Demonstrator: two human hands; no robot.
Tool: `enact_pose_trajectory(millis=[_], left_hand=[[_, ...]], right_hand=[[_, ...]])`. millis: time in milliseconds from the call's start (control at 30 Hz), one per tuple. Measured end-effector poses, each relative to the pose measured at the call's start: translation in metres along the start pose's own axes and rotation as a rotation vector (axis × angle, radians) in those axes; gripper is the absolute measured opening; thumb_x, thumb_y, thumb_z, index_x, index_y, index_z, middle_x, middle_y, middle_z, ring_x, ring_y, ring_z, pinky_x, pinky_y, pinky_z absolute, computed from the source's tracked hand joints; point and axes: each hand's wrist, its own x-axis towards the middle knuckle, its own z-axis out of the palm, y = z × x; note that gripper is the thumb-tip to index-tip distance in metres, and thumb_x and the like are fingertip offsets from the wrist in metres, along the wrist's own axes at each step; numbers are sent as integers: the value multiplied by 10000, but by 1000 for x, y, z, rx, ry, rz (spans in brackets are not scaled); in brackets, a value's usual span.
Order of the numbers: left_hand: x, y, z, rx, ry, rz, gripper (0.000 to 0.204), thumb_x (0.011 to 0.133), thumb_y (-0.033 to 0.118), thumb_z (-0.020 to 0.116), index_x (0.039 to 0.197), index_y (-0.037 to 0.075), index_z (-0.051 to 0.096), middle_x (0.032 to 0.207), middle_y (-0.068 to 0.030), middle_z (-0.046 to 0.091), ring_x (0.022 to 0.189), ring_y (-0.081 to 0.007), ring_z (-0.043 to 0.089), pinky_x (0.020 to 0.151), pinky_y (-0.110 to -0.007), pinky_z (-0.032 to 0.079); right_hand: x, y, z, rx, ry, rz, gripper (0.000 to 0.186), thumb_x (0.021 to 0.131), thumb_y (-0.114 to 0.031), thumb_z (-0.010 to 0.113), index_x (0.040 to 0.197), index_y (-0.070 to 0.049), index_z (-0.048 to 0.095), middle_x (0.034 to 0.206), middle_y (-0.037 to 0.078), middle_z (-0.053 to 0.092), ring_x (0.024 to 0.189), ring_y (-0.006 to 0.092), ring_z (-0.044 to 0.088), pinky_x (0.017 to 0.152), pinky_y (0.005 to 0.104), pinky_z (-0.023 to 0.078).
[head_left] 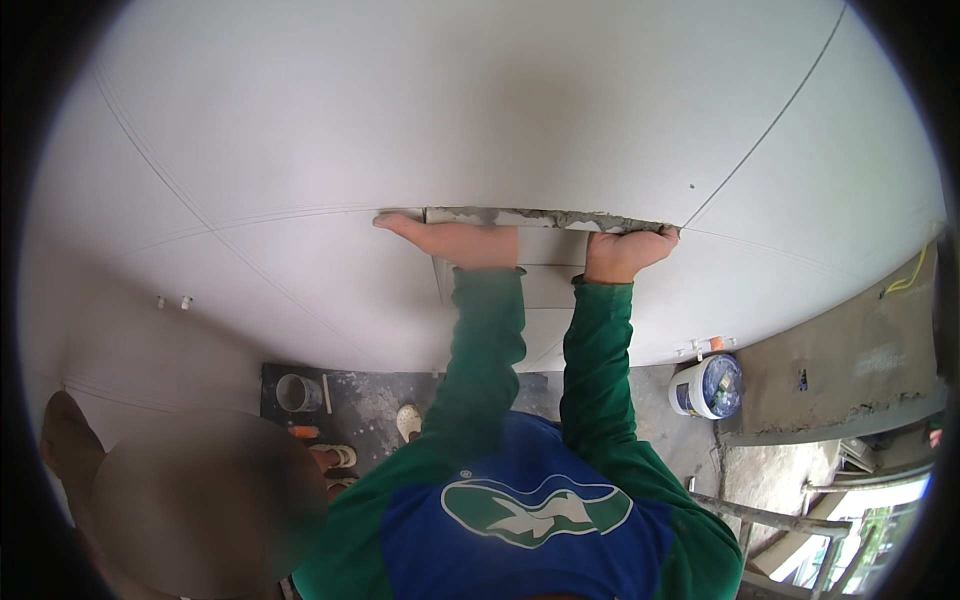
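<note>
A pale strip of tile [500,217], smeared with grey mortar along its edge, runs across the large white tiled wall [330,130] in front of me. My left hand [450,240] lies along the strip's left part, its fingers stretched out flat past the corner onto the wall. At the right end my right hand [630,252] presses against the edge, fingertips curled round it. Between my wrists a darker, recessed-looking surface [553,247] shows below the strip; its depth is hard to tell. My forearms hide parts of the wall below.
At my left stands another person [200,500], the head blurred. A grey bucket [298,393] is on the stained floor [375,400]; a white bucket [690,390] with blue stuff in it stands right. Pipe stubs [186,302] stick out of the left wall. Wooden poles [770,515] lie lower right.
</note>
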Motion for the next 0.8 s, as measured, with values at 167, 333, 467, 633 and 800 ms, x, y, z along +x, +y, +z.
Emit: enact_pose_trajectory(millis=[167, 333, 467, 633, 800], left_hand=[[14, -10, -14, 65, -25, 16, 814, 918, 642, 354, 1464, 50, 241, 1479, -110, 278, 1310, -264, 331, 1080, -378, 304], [8, -5, -11, 83, -40, 34, 838, 908, 656, 354, 1473, 53, 215, 1497, -114, 243, 1333, -271, 295, 1096, -383, 276], [3, -6, -7, 96, -51, 34, 858, 899, 668, 354, 1480, 56, 195, 1511, -117, 216, 1352, -277, 266, 1109, -387, 253], [6, -4, -5, 84, -71, 5, 884, 889, 682, 354, 1489, 59, 170, 1529, -120, 181, 1376, -284, 230, 1126, -393, 224], [1, -6, -5, 86, -79, -7, 897, 886, 690, 352, 1493, 59, 158, 1538, -123, 163, 1387, -283, 214, 1137, -396, 204]], right_hand=[[-2, -4, 1, 11, 16, 41, 459, 907, -355, 326, 1199, -57, 516, 1238, 79, 524, 1125, 240, 477, 984, 404, 389], [4, -3, -4, 31, -18, 20, 441, 907, -335, 334, 1196, -50, 509, 1239, 80, 513, 1107, 236, 479, 974, 391, 393], [7, -2, -6, 18, -11, -2, 437, 912, -326, 339, 1202, -43, 501, 1243, 79, 505, 1102, 231, 479, 966, 378, 394], [8, 1, -8, 26, 22, -9, 445, 919, -345, 342, 1238, -67, 480, 1249, 70, 501, 1109, 224, 468, 950, 371, 397], [-12, -7, 13, -31, 138, 55, 441, 921, -361, 337, 1235, -96, 496, 1247, 48, 509, 1105, 227, 477, 934, 402, 408]])
